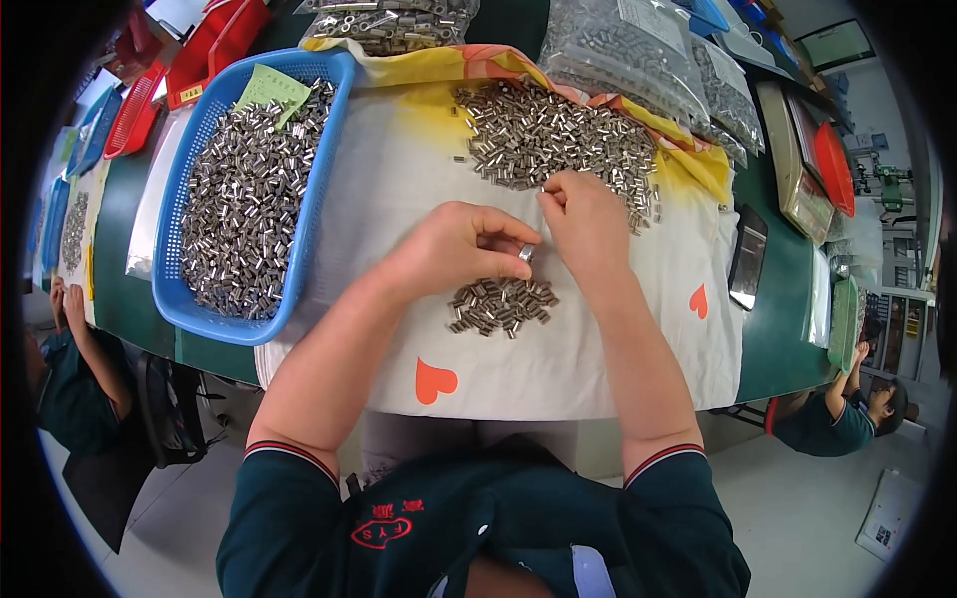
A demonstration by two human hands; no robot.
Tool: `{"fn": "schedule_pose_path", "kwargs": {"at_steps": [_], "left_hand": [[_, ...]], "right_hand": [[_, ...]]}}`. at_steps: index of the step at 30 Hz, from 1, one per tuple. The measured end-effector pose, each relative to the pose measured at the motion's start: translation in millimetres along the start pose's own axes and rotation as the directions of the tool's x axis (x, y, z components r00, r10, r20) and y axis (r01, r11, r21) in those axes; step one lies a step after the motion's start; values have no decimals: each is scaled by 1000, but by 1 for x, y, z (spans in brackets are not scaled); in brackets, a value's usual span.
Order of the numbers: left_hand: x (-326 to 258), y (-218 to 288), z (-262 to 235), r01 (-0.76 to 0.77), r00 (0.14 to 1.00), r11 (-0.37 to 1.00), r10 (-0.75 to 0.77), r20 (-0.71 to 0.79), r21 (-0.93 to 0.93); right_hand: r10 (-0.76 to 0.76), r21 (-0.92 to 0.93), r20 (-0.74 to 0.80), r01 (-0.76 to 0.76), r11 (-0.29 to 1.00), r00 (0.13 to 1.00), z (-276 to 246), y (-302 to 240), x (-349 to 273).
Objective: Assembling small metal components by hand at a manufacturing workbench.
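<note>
My left hand (461,247) is closed, pinching a small shiny metal cylinder (526,253) between thumb and fingertips. Below it, a small heap of metal cylinders (500,306) lies on the white cloth (538,374). My right hand (586,221) has its thumb and forefinger pressed together at the near edge of a large spread of the same cylinders (558,135). A bright speck shows at those fingertips, too small to name. To the left stands a blue plastic basket (308,224) filled with more metal cylinders.
Clear bags of metal parts (623,50) lie along the back. A phone (748,261) rests on the green table (713,369) at the right, near a red tray (835,169). Red baskets (135,110) stand far left. Other people work at both sides.
</note>
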State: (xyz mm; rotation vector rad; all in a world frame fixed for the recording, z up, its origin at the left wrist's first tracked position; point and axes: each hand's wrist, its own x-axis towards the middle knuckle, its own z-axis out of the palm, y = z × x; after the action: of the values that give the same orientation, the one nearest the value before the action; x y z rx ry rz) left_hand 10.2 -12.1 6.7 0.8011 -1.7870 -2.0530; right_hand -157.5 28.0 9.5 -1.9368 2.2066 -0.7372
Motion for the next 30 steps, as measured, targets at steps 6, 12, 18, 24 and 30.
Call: {"fn": "schedule_pose_path", "kwargs": {"at_steps": [6, 12, 18, 24, 30], "left_hand": [[2, -1, -2, 29, 999, 990, -34, -31, -141], [7, -4, -3, -45, 996, 949, 20, -85, -311], [7, -10, -6, -42, 996, 952, 16, -88, -304], [7, -8, -3, -24, 991, 979, -4, -135, -202], [4, -3, -2, 19, 996, 980, -35, -81, -199]], "right_hand": [[15, 20, 74, -17, 1000, 997, 0, -2, -10], [124, 484, 10, -114, 868, 992, -15, -9, -22], [-3, 626, 113, -69, 777, 994, -23, -12, -29], [-90, 386, 23, 74, 920, 996, -22, -22, -35], [-69, 470, 96, 15, 882, 993, -31, -14, -36]]}}
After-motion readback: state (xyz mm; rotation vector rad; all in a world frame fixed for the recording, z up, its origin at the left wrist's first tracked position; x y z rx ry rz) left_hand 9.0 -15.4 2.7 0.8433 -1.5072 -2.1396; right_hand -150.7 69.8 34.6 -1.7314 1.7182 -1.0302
